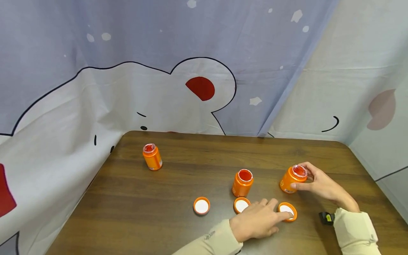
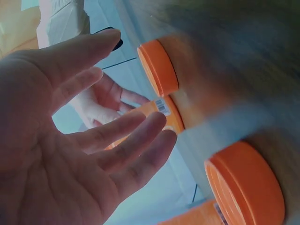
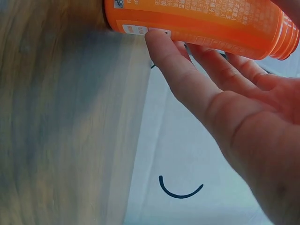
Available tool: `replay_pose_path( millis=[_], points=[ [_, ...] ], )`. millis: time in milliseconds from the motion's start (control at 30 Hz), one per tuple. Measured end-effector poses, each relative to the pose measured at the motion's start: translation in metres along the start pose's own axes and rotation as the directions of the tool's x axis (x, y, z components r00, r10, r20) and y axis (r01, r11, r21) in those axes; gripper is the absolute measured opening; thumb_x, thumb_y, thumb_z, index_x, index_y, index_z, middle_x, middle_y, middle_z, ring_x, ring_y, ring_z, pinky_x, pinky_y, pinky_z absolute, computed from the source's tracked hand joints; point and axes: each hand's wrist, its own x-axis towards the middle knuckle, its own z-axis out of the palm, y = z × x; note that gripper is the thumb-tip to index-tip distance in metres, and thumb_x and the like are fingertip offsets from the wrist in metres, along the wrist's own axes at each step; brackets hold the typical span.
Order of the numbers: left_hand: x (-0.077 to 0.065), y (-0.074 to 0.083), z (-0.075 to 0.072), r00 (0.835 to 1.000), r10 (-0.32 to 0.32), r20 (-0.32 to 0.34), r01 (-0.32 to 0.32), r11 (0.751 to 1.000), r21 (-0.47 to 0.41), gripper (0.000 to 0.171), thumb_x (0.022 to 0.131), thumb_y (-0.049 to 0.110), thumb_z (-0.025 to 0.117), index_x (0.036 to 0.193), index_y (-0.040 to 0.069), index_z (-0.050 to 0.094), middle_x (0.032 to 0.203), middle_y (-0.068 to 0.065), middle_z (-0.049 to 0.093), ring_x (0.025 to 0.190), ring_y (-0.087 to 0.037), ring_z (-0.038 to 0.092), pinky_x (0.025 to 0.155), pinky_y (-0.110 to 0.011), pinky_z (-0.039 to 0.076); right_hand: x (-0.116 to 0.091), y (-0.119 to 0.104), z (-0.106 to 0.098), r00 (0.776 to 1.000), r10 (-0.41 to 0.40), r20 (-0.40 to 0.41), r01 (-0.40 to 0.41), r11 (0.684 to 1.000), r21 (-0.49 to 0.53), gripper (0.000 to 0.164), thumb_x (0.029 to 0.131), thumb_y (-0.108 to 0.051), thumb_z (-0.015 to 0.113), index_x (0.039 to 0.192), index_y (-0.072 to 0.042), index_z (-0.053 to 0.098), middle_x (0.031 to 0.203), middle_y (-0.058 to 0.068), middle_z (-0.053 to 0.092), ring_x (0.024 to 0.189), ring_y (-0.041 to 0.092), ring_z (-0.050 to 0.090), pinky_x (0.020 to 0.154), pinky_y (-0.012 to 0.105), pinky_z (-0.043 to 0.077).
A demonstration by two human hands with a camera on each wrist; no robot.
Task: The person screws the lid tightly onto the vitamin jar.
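Note:
My right hand [image 1: 325, 184] grips an uncapped orange bottle [image 1: 289, 179] standing on the table's right side. Its thumb lies on the near side; in the right wrist view, several fingers [image 3: 187, 77] touch the bottle's labelled wall [image 3: 197, 21]. My left hand [image 1: 258, 219] hovers with spread, loosely bent fingers and holds nothing. Near its fingers lie the right orange lid [image 1: 286, 210] and the middle orange lid [image 1: 241, 204], both white inside and facing up. In the left wrist view, a gap separates the left hand [image 2: 89, 136] from the nearer lid [image 2: 248, 187].
Another uncapped orange bottle [image 1: 243, 183] stands behind the middle lid. A third one [image 1: 152, 157] is at the back left. One more lid [image 1: 202, 205] lies left of centre on the brown wooden table [image 1: 134, 212]. A printed curtain [image 1: 153, 92] hangs behind the table.

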Motion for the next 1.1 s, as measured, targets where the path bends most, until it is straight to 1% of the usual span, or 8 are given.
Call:
replay_pose_path(
  millis=[100,200,300,400,633,800,900,1100],
  points=[
    [0.006,0.005,0.004,1.000,-0.007,-0.013,0.007,1.000,0.005,0.050,0.081,0.041,0.066,0.125,0.045,0.042,0.103,0.010,0.046,0.076,-0.009,0.047,0.057,-0.020,0.038,-0.001,0.002,0.001,1.000,-0.013,-0.001,0.013,1.000,0.023,0.053,0.077,-0.020,0.074,0.118,-0.007,0.043,0.106,0.010,0.062,0.095,0.002,0.058,0.076,0.020,0.046],
    [0.012,0.009,0.006,1.000,-0.022,-0.020,0.022,1.000,0.005,0.051,0.081,0.041,0.066,0.125,0.047,0.041,0.099,0.010,0.045,0.071,-0.010,0.046,0.052,-0.019,0.035,-0.001,0.003,0.002,1.000,-0.018,-0.003,0.018,0.999,0.032,0.052,0.077,-0.019,0.074,0.118,-0.008,0.043,0.106,0.008,0.062,0.095,0.003,0.058,0.076,0.020,0.046],
    [0.018,0.014,0.009,0.999,-0.049,-0.019,0.050,0.998,0.025,0.052,0.080,0.040,0.067,0.125,0.050,0.041,0.099,0.009,0.045,0.069,-0.011,0.045,0.050,-0.020,0.033,-0.001,0.003,0.002,1.000,-0.019,0.002,0.019,0.999,0.034,0.053,0.077,-0.020,0.074,0.118,-0.009,0.043,0.106,0.008,0.062,0.096,0.003,0.058,0.077,0.021,0.046],
    [0.025,0.017,0.011,0.998,-0.066,-0.013,0.067,0.996,0.054,0.055,0.080,0.044,0.067,0.126,0.050,0.039,0.103,0.008,0.045,0.072,-0.012,0.046,0.052,-0.020,0.034,-0.001,0.003,0.003,1.000,-0.018,0.011,0.017,0.999,0.030,0.053,0.077,-0.021,0.074,0.119,-0.011,0.044,0.107,0.007,0.062,0.097,0.004,0.058,0.078,0.021,0.046],
    [0.038,0.025,0.016,0.994,-0.103,0.027,0.100,0.992,0.082,0.057,0.077,0.052,0.065,0.127,0.053,0.037,0.115,0.006,0.045,0.083,-0.012,0.048,0.057,-0.021,0.038,-0.002,0.001,0.006,0.999,-0.039,0.038,0.038,0.999,0.025,0.053,0.076,-0.021,0.074,0.119,-0.012,0.044,0.106,0.006,0.062,0.096,0.008,0.058,0.080,0.024,0.045],
    [0.043,0.027,0.020,0.990,-0.137,0.034,0.134,0.986,0.095,0.054,0.076,0.052,0.066,0.123,0.054,0.039,0.118,0.005,0.045,0.087,-0.012,0.048,0.059,-0.023,0.039,-0.001,0.001,0.010,0.996,-0.067,0.052,0.064,0.997,0.051,0.052,0.076,-0.017,0.074,0.118,-0.011,0.044,0.105,0.006,0.062,0.096,0.008,0.058,0.080,0.024,0.045],
    [0.045,0.029,0.023,0.988,-0.149,0.038,0.145,0.984,0.101,0.050,0.076,0.051,0.066,0.120,0.054,0.042,0.114,0.006,0.046,0.087,-0.012,0.047,0.061,-0.024,0.039,0.000,0.001,0.011,0.995,-0.078,0.061,0.073,0.995,0.074,0.052,0.076,-0.016,0.075,0.118,-0.011,0.045,0.106,0.006,0.062,0.097,0.009,0.058,0.081,0.023,0.045],
    [0.046,0.032,0.024,0.986,-0.164,0.030,0.158,0.976,0.149,0.040,0.078,0.050,0.064,0.113,0.053,0.047,0.108,0.007,0.047,0.086,-0.012,0.046,0.060,-0.025,0.038,0.001,0.000,0.012,0.993,-0.089,0.080,0.083,0.994,0.077,0.053,0.075,-0.018,0.075,0.118,-0.013,0.045,0.107,0.004,0.061,0.100,0.009,0.057,0.084,0.021,0.043]
  ],
)
